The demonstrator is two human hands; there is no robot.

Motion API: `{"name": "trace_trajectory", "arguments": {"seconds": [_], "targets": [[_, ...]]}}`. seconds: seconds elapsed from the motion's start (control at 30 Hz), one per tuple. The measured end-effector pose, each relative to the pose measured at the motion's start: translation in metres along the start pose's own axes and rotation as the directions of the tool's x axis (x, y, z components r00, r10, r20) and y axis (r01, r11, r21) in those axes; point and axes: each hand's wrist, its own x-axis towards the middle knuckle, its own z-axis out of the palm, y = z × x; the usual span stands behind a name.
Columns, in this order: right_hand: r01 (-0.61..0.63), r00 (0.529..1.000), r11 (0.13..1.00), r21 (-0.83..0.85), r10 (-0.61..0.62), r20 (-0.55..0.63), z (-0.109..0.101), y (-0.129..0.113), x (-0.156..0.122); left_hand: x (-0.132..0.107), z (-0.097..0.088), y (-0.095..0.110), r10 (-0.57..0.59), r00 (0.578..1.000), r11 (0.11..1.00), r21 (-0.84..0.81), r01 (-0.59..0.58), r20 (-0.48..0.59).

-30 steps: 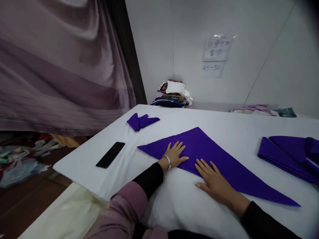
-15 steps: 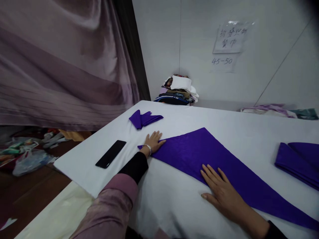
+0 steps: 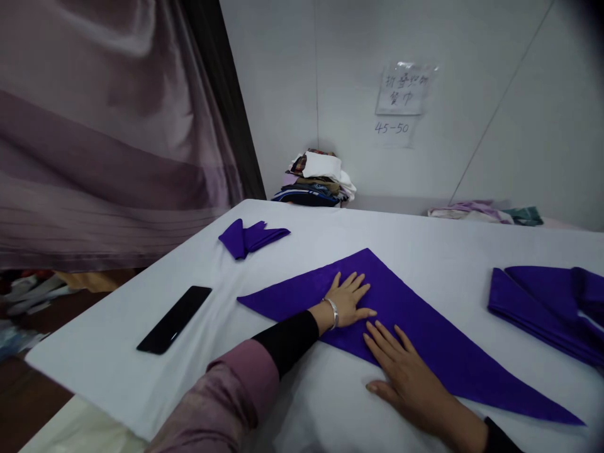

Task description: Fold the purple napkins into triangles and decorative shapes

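A purple cloth napkin [image 3: 415,314] lies on the white-covered table, folded into a wide triangle with its peak pointing away from me. My left hand [image 3: 346,301], with a silver bracelet at the wrist, rests flat on the middle of the cloth, fingers spread. Just to its right, my right hand [image 3: 406,371] lies across the near folded edge, fingertips on the purple fabric and thumb over the white cover. Both hands are open and grip nothing. The left corner of the triangle lies free; the right corner reaches out past my right wrist.
A purple napkin folded into a pointed shape [image 3: 250,238] sits at the far left of the table [image 3: 155,277]. Nearer me lies a black phone [image 3: 174,319]. Folded purple cloths [image 3: 542,308] are at the right. Behind the table, a pile of clothes [image 3: 316,179] stands against the wall.
My left hand has slid right from the triangle's left corner to its middle, close to my right hand. The right hand stays on the near edge. The camera view has shifted slightly right.
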Motion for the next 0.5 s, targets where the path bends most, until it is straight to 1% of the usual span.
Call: {"name": "trace_trajectory", "arguments": {"seconds": [0.07,0.13,0.2,0.27,0.33,0.4,0.47,0.5], "targets": [[0.002,1.000,1.000,0.011,-0.002,0.001,-0.001,0.000,0.000,0.009,0.004,-0.001,-0.011,1.000,1.000,0.008,0.011,0.011],[0.000,1.000,1.000,0.029,0.000,-0.002,-0.003,-0.001,0.000,0.014,0.002,-0.015,-0.040,0.999,0.999,0.021,0.040,0.017],[0.001,1.000,0.999,0.049,-0.001,-0.004,-0.003,-0.001,0.001,0.015,-0.004,-0.038,-0.113,0.993,0.993,0.046,0.112,0.018],[0.005,1.000,0.998,0.065,-0.004,-0.010,-0.003,-0.001,0.000,0.010,-0.014,-0.067,-0.241,0.970,0.967,0.084,0.239,0.011],[0.010,1.000,0.997,0.075,-0.008,-0.020,-0.003,0.000,0.000,0.000,-0.027,-0.099,-0.376,0.926,0.919,0.122,0.375,-0.011],[0.016,0.999,0.996,0.083,-0.013,-0.032,-0.002,0.001,-0.001,-0.016,-0.043,-0.130,-0.515,0.856,0.841,0.163,0.516,-0.051],[0.022,0.999,0.996,0.090,-0.019,-0.036,-0.001,0.001,-0.001,-0.033,-0.060,-0.152,-0.616,0.779,0.754,0.200,0.626,-0.119],[0.025,0.999,0.996,0.091,-0.021,-0.037,-0.001,0.002,-0.001,-0.041,-0.068,-0.157,-0.649,0.746,0.716,0.213,0.665,-0.149]]}}
